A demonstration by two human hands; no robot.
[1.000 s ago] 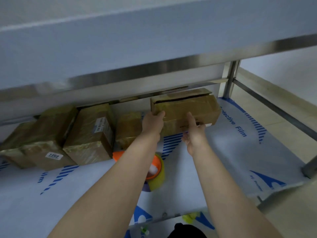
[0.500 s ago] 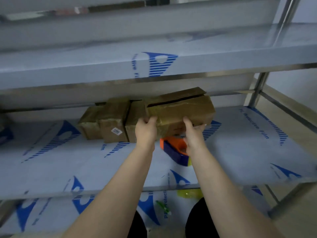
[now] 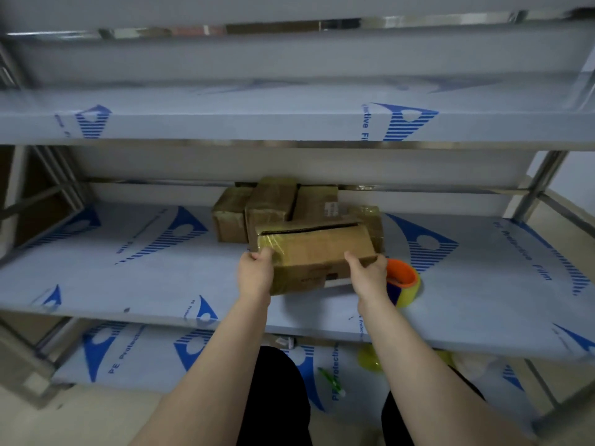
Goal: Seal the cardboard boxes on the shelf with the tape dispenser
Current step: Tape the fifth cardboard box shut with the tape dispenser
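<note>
Both hands hold one box [image 3: 317,252] over the middle shelf [image 3: 128,272], near its front edge. The left hand [image 3: 256,273] grips the box's near left corner: the thumb lies bent over the top edge, and the other fingers curl round the corner, mostly hidden. The right hand [image 3: 368,276] clasps the box's near right end, with the thumb pressed up against the front face and the fingers wrapped round the end, so I cannot tell how they lie. The box is tilted, its top face turned toward the camera, and a dark slit runs along that top. Glossy tape covers its left end. Whether its underside touches the shelf is unclear.

Just right of the box, partly behind the right hand, the dispenser [image 3: 404,281] lies on the shelf, orange with a yellowish roll. Behind the box, a cluster of taped boxes [image 3: 272,204] stands close together.
</note>
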